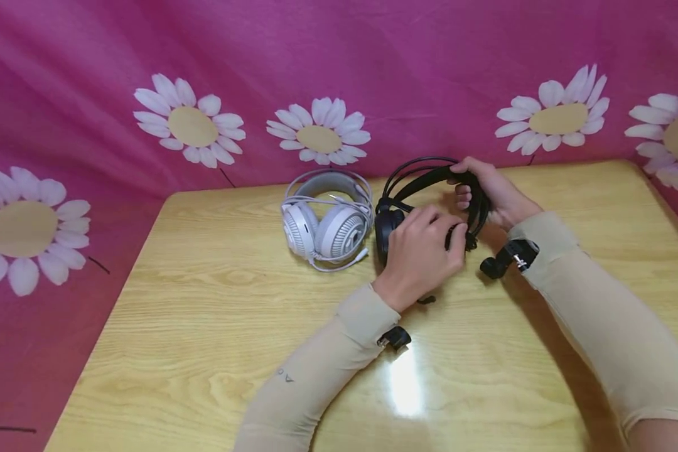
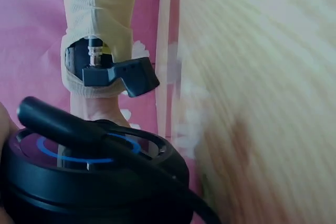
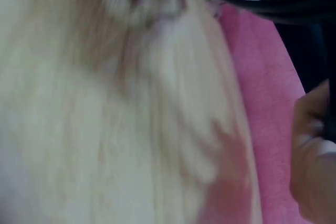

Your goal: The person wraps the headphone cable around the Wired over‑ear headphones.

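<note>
A black headset (image 1: 412, 182) is held up over the table by both hands, with its headband toward the back right. My right hand (image 1: 497, 188) grips the headband, fingers curled round it; in the right wrist view, curled fingers (image 3: 312, 156) show beside the black band. My left hand (image 1: 424, 251) holds the ear-cup side and covers much of it in the head view. The left wrist view shows a round ear cup (image 2: 94, 182) with a blue ring, and a microphone boom (image 2: 63, 124) crossing it. Dark cable is bunched near the right palm.
A white headset (image 1: 330, 220) with a microphone and wound cable rests on the wooden table (image 1: 203, 314), just left of the black one. Behind the table hangs a pink cloth (image 1: 418, 75) with large daisies. A small black camera is strapped to each wrist.
</note>
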A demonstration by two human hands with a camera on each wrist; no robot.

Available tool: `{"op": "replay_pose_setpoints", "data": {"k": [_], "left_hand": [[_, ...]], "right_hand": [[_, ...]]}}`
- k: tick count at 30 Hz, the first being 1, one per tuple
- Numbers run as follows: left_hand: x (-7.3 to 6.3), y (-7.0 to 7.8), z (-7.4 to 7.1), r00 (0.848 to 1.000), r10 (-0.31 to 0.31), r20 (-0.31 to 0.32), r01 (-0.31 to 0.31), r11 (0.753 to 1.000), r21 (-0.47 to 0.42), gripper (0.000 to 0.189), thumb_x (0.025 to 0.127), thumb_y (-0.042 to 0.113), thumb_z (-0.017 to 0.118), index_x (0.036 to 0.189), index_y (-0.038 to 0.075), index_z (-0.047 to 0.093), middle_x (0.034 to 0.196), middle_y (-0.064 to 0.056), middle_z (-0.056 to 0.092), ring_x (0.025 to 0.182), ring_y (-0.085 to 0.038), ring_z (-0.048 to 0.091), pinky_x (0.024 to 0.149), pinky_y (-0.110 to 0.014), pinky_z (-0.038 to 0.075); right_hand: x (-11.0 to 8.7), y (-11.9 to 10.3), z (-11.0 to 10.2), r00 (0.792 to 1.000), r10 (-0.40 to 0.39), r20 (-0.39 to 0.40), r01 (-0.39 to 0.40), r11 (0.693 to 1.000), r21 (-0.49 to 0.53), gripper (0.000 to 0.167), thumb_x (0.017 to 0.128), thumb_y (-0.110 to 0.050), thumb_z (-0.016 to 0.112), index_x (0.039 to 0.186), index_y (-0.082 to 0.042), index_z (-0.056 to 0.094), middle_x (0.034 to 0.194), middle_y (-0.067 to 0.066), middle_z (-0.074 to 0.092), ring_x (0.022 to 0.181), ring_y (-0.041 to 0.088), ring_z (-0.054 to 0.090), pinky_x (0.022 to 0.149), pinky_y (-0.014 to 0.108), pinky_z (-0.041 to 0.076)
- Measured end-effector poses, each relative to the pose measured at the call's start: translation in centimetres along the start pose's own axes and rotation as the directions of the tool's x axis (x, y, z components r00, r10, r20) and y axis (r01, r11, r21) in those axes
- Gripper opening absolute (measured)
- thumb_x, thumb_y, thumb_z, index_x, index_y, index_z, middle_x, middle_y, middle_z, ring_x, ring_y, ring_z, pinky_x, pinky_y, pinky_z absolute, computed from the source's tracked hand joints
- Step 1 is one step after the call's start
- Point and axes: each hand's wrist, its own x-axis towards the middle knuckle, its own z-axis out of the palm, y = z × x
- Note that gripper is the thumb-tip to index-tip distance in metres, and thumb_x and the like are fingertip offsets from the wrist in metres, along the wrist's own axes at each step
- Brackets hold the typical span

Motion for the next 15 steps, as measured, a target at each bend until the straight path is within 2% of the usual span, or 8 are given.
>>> {"op": "replay_pose_setpoints", "data": {"k": [2,5,8,10,13,15], "left_hand": [[0.3,0.1,0.2,1.0,-0.025,0.015,0.025,0.999,0.022,0.021,0.098,0.032,0.064,0.096,0.02,0.081,0.094,0.007,0.073,0.096,-0.013,0.07,0.081,-0.026,0.058],[0.6,0.2,0.6,0.998,-0.046,0.031,0.044,0.997,0.07,0.022,0.098,0.032,0.062,0.094,0.022,0.081,0.091,0.007,0.072,0.095,-0.012,0.07,0.081,-0.027,0.059],[1.1,0.4,0.8,0.997,-0.066,0.048,0.061,0.993,0.102,0.022,0.099,0.031,0.061,0.092,0.023,0.08,0.09,0.008,0.072,0.094,-0.012,0.07,0.081,-0.026,0.058],[1.4,0.5,1.0,0.995,-0.084,0.062,0.076,0.99,0.117,0.022,0.099,0.031,0.061,0.092,0.023,0.08,0.09,0.008,0.071,0.092,-0.011,0.07,0.081,-0.025,0.058],[2.1,0.3,1.2,0.987,-0.123,0.103,0.111,0.987,0.115,0.022,0.1,0.03,0.06,0.094,0.024,0.079,0.092,0.008,0.072,0.088,-0.011,0.07,0.079,-0.026,0.058],[2.6,0.1,1.3,0.98,-0.153,0.129,0.139,0.984,0.115,0.023,0.101,0.03,0.058,0.095,0.023,0.079,0.093,0.007,0.073,0.085,-0.012,0.07,0.077,-0.027,0.058]], "right_hand": [[0.6,0.0,0.0,0.996,0.019,-0.084,-0.028,0.994,-0.109,0.026,0.105,-0.03,0.05,0.089,-0.012,0.057,0.06,-0.005,0.051,0.051,0.006,0.05,0.048,0.02,0.045],[1.3,0.2,-0.1,0.985,0.008,-0.171,-0.056,0.958,-0.28,0.028,0.103,-0.036,0.054,0.086,-0.016,0.063,0.064,-0.006,0.059,0.055,0.005,0.055,0.05,0.022,0.048],[1.6,0.2,-0.3,0.971,-0.071,-0.228,-0.042,0.888,-0.457,0.023,0.101,-0.041,0.058,0.091,-0.023,0.07,0.07,-0.009,0.066,0.06,0.004,0.061,0.056,0.024,0.053],[1.7,0.1,-0.3,0.96,-0.106,-0.258,-0.052,0.84,-0.541,0.022,0.098,-0.044,0.062,0.092,-0.026,0.071,0.073,-0.011,0.067,0.065,0.004,0.063,0.061,0.024,0.055],[1.8,-0.2,-0.4,0.949,-0.145,-0.281,-0.07,0.77,-0.634,0.022,0.097,-0.049,0.061,0.098,-0.029,0.072,0.077,-0.015,0.066,0.07,0.001,0.062,0.064,0.023,0.056],[1.8,-0.3,-0.4,0.946,-0.17,-0.276,-0.07,0.725,-0.685,0.03,0.098,-0.05,0.059,0.108,-0.025,0.072,0.076,-0.017,0.064,0.07,0.0,0.06,0.065,0.022,0.055]]}}
